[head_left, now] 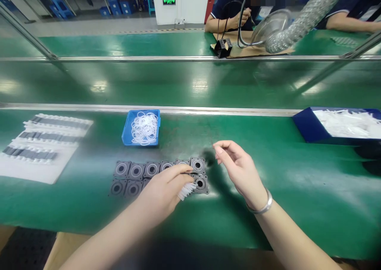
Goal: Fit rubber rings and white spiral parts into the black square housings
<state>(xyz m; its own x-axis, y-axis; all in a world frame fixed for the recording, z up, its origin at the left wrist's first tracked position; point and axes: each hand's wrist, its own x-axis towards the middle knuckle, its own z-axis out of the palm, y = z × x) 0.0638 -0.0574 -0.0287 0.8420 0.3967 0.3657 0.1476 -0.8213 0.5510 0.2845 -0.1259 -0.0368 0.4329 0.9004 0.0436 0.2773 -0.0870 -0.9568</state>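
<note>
Grey square plates (152, 169) with round dark centres lay in two rows on the green desk (285, 155), edge to edge or nearly so, some in the lower row hidden under the wrist and fingers. The left hand (166, 184) was bent over the right end of the rows, its fingers folded round a bunch of slim white pieces (187, 191) that stuck out beneath them, its fingertips at or just above the plates; whether they touched could not be told. The right hand (236, 164) hung to the right of the rows, half curled, thumb and forefinger tips close together; whether it had hold of anything small could not be told.

For this handling, a loose but sure fold of the left fingers seemed best, firm enough that no white piece slipped out, light enough that none bent. With plates so close, fingertips were best brought straight down, as a sideways brush could have pushed neighbours out of line. A blue tray (126, 132) of white rings (145, 128) stood behind the rows, well clear of both hands, so elbows had room.
</note>
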